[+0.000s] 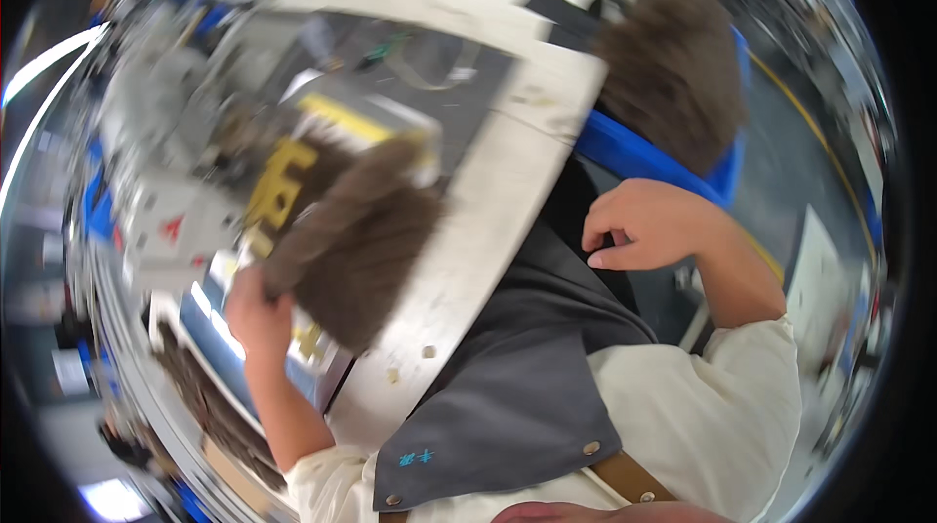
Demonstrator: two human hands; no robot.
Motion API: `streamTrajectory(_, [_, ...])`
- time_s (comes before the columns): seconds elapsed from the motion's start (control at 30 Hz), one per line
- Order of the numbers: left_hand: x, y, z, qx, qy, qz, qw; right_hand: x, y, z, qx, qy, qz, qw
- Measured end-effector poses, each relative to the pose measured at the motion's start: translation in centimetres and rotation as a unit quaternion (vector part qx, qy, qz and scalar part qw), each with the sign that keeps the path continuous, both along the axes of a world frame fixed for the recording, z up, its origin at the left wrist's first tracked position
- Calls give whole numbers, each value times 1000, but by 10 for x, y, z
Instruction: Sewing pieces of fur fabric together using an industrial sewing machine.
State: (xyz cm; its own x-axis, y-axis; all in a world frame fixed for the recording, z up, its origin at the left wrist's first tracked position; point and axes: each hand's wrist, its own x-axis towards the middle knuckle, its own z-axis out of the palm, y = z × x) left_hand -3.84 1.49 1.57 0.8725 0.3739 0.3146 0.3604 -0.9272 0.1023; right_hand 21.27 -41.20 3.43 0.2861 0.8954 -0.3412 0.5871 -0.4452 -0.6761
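Observation:
A brown furry fabric piece [361, 260] lies over the edge of the white sewing table [468, 250], its upper edge folded over. My left hand [259, 313] is closed on its left end, with the thumb against the fabric. Beside the fabric stands a white sewing machine [176, 221], with a yellow slotted part [281, 186] next to the cloth; blur hides the needle area. Off the table's right edge hovers my right hand [649, 225]. Its fingers are loosely curled, the thumb sits apart from them, and nothing shows between them.
To the right, a blue bin [659, 157] holds a heap of brown furry fabric [673, 74]. A dark grey mat [468, 74] with a green-handled tool [384, 50] lies on the table's far part. More brown fabric [210, 396] hangs at the lower left.

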Motion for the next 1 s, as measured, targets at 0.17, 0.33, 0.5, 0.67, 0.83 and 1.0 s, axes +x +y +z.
streamTrajectory(0.17, [10, -31, 21, -39, -20, 1, 999, -9, 177, 40, 406, -289, 145, 854])
streamTrajectory(0.33, [17, -19, 30, -86, -20, 14, 996, -28, 290, 35, 269, -272, 272, 883])
streamTrajectory(0.5, [-10, 27, 8, -171, -99, 121, 973, 35, 347, 42, 70, -271, 317, 906])
streamTrajectory(0.67, [-18, 40, -21, -336, -146, 124, 922, 40, 375, 23, 46, -251, 332, 908])
streamTrajectory(0.83, [-12, 42, -28, -616, -157, 184, 750, -12, 375, -5, 268, -183, 328, 887])
streamTrajectory(1.0, [-26, 51, -36, -736, -225, 137, 624, -23, 372, -15, 347, -263, 342, 833])
